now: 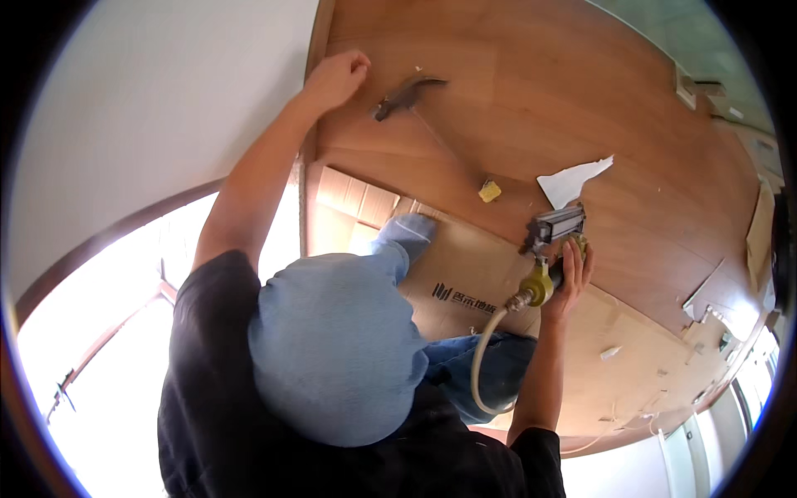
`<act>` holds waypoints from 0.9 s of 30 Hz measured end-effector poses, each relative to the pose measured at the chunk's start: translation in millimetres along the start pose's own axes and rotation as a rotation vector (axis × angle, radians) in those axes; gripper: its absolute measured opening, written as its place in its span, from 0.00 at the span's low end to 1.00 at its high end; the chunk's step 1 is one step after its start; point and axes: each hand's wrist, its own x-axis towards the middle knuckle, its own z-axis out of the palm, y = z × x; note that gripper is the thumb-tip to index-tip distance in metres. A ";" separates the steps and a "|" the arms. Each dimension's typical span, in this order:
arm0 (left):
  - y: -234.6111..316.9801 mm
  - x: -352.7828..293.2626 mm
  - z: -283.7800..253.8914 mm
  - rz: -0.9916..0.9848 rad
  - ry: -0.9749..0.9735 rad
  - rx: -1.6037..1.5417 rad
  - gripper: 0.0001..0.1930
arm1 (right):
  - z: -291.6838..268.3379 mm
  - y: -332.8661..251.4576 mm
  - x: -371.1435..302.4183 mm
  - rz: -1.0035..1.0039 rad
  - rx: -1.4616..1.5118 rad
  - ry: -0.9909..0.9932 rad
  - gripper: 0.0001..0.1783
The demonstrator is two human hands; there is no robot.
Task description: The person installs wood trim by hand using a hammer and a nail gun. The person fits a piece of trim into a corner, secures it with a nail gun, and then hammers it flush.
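My left hand (339, 80) is reaching along the edge of the floor, beside the wooden trim at the foot of the white wall. Its fingers are curled together, and whatever may be between them is hidden. In my right hand (571, 274) is a pneumatic nail gun (558, 226), gripped by its dark handle and held low over the wood floor. A pale air hose (479, 361) curves down from its yellow-green fitting. Between my hands lies a hammer (407, 95), head close to my left hand. A small yellow block (490, 192) rests by the end of its handle.
Brown wood flooring (531, 75) spreads ahead. A torn white piece (573, 180) lies just beyond the nail gun. Flattened cardboard (448, 274) covers the floor under my socked foot (407, 230). The white wall (158, 91) rises at left; scraps and a thin tool (701, 284) lie far right.
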 end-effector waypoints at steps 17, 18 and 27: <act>-108.3 -295.2 30.0 -0.386 0.019 -0.191 0.15 | -6.1 -5.1 -35.8 -0.401 -0.423 -0.355 0.35; -112.9 -289.5 35.7 -0.456 0.025 -0.317 0.16 | -8.4 -7.1 -36.5 -0.410 -0.475 -0.414 0.36; -111.9 -235.0 59.6 -0.538 0.189 -0.554 0.16 | -1.4 -6.4 -60.8 -0.428 -0.495 -0.406 0.36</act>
